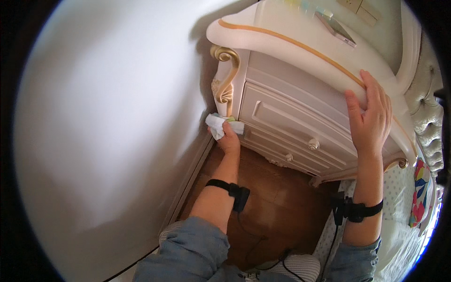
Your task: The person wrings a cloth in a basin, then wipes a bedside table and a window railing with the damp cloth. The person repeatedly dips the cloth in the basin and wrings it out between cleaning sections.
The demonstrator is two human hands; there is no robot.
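My left hand (229, 138) grips a folded white cloth (215, 124) with some pale green and blue on it. The cloth is at the left front corner post of a cream nightstand (292, 105), just below the gilded scroll carving (227, 75). My right hand (371, 118) rests on the front edge of the nightstand's top, thumb and fingers apart, holding nothing. Two drawers with white knobs, an upper knob (313, 143) and a lower knob (289, 157), face me. A gold line runs along the top's rim.
A smartphone (336, 30) lies on the nightstand top. On the left is a white wall (116, 105) with a baseboard (190, 183). A bed with a tufted headboard (424, 112) and a colourful pillow (421, 194) stands at the right. Black cables (262, 239) hang over the wooden floor (278, 208).
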